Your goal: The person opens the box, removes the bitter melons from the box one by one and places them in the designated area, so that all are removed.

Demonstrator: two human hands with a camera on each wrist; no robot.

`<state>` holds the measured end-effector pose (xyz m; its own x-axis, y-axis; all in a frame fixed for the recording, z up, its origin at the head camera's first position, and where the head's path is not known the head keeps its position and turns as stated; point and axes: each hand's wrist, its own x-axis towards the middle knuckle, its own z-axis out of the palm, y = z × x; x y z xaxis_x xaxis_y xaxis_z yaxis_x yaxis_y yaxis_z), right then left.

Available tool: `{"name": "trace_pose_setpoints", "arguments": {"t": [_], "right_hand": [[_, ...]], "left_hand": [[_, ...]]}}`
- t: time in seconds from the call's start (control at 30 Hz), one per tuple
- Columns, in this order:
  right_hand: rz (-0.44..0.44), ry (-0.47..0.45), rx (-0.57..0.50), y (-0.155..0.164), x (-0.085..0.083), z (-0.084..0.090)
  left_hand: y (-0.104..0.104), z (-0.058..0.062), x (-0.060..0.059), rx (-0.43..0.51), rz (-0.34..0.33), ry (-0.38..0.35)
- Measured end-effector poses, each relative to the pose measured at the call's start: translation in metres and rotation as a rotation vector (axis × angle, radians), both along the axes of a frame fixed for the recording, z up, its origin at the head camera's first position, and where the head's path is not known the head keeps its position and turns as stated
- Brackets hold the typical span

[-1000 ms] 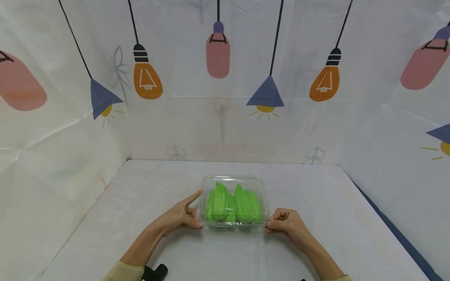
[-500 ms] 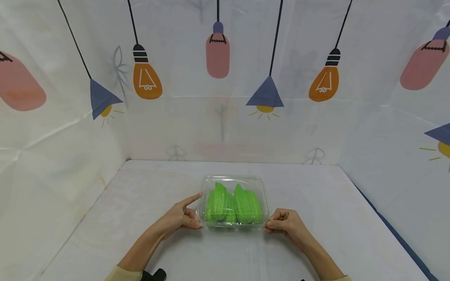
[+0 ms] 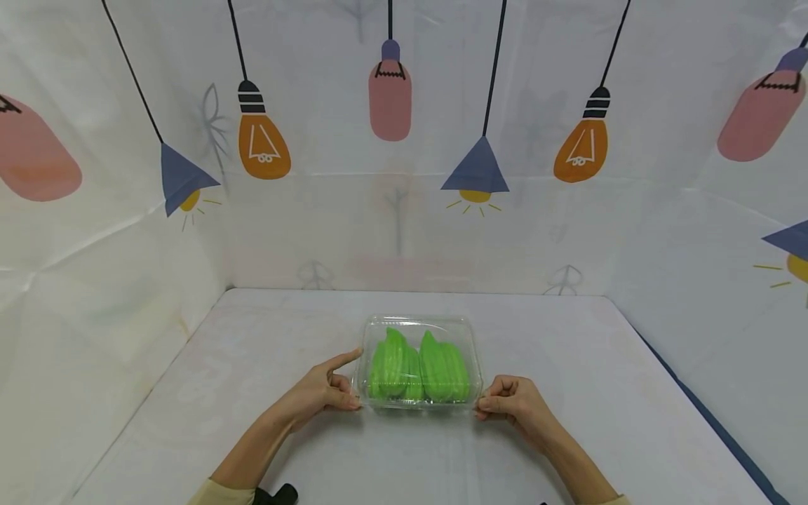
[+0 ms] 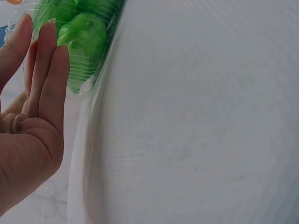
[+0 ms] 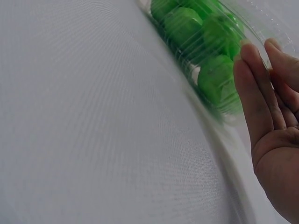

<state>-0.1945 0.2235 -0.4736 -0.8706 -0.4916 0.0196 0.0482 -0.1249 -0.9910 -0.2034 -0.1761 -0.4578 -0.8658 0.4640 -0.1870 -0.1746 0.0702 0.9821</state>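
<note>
A clear plastic clamshell box (image 3: 414, 320) stands on the white table in the head view, its lid down. Inside lie several bright green, ridged, elongated pieces (image 3: 445, 368), like vegetables, with pointed far ends and rounded near ends. My left hand (image 3: 320, 390) pinches the box's near left corner, the index finger stretched along its left side. At the near right corner, my right hand (image 3: 516, 404) pinches the rim between thumb and fingers. Both wrist views show the thumb at the rim and the other fingers (image 4: 51, 70) against the box's side.
The white tabletop (image 3: 416, 463) spreads around the box. White curtains (image 3: 303, 231) printed with hanging lamps enclose the back and both sides. A dark strap piece (image 3: 275, 495) sits at the left sleeve (image 3: 224, 492).
Almost nothing differs. The left forearm has shifted slightly to the left; the box and the right hand stay in place.
</note>
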Motion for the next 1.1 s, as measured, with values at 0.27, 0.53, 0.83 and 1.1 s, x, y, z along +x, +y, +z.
{"name": "trace_pose_setpoints", "arguments": {"t": [0.27, 0.53, 0.83, 1.1], "right_hand": [[-0.005, -0.007, 0.001, 0.0, 0.0001, -0.0008], [-0.01, -0.005, 0.002, -0.0004, 0.0004, -0.0004], [-0.014, -0.004, 0.001, -0.0015, 0.0008, -0.0008], [-0.029, -0.029, 0.004, -0.0026, 0.0011, 0.0009]], "left_hand": [[0.0002, -0.0003, 0.0004, -0.009, 0.028, -0.005], [0.0007, -0.0007, 0.0006, -0.039, 0.041, 0.037], [0.0003, -0.0007, 0.0007, -0.062, 0.06, 0.058], [0.0, -0.0004, 0.0002, -0.065, 0.065, 0.069]]}}
